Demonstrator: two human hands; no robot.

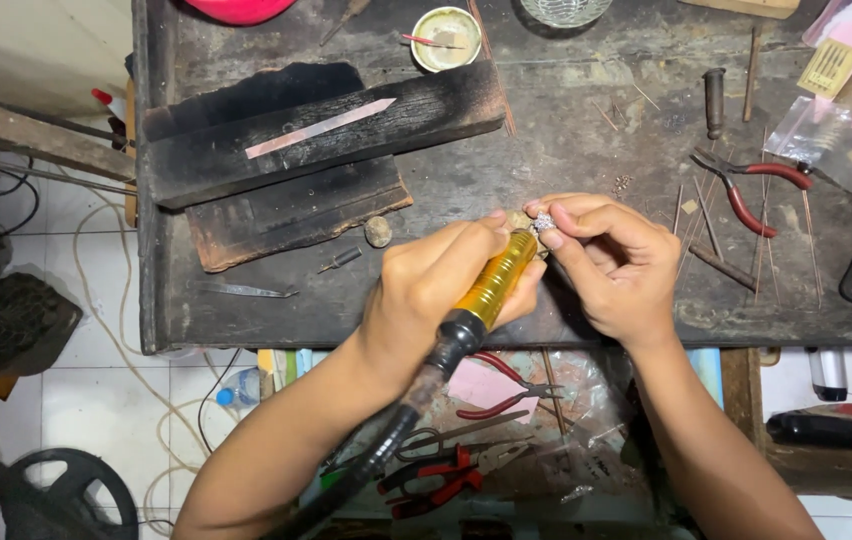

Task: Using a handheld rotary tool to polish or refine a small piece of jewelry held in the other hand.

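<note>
Left hand (426, 290) clamped around amber rotary handpiece (494, 285), tip angled for reach onto small silver piece (544, 222). Pinched steady by right hand (611, 265) fingertips above scarred workbench (566, 150).

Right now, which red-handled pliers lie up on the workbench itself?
The red-handled pliers right of the right hand lie on the dark benchtop; the others sit below its front edge.

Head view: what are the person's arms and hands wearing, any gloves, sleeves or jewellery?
Nothing is worn that shows: the left hand and right hand are bare, without gloves, rings or a watch. Both forearms are uncovered down to the frame's lower edge, so no sleeves appear.
</note>
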